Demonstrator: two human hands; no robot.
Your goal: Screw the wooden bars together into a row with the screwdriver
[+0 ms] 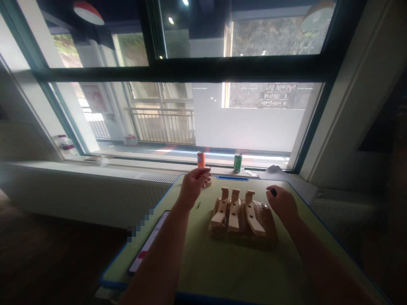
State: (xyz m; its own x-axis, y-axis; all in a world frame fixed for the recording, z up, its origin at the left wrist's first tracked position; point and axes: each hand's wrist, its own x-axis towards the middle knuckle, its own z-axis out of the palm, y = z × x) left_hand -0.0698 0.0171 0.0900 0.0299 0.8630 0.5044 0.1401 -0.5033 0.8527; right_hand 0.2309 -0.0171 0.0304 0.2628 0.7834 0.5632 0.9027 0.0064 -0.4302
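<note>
My left hand (192, 186) is raised over the far left part of the table, thumb and fingers pinched on a tiny thing with a dark tip, too small to name. Just below those fingertips lies a pale wooden piece (208, 182), partly hidden. On the right, my right hand (282, 202) is closed around a small black piece (273, 192), mostly covered by the fingers. Between the hands, three curved wooden pieces (234, 210) with dark holes rest side by side on a brown block (270, 228) wrapped in clear plastic. A small thin item (198, 205) lies left of them.
A phone (151, 241) lies on the left of the blue-edged table (203, 262), partly behind my left forearm. An orange can (201, 159) and a green can (237, 162) stand on the windowsill. Grey cloth or paper (280, 174) is bunched at the far right corner.
</note>
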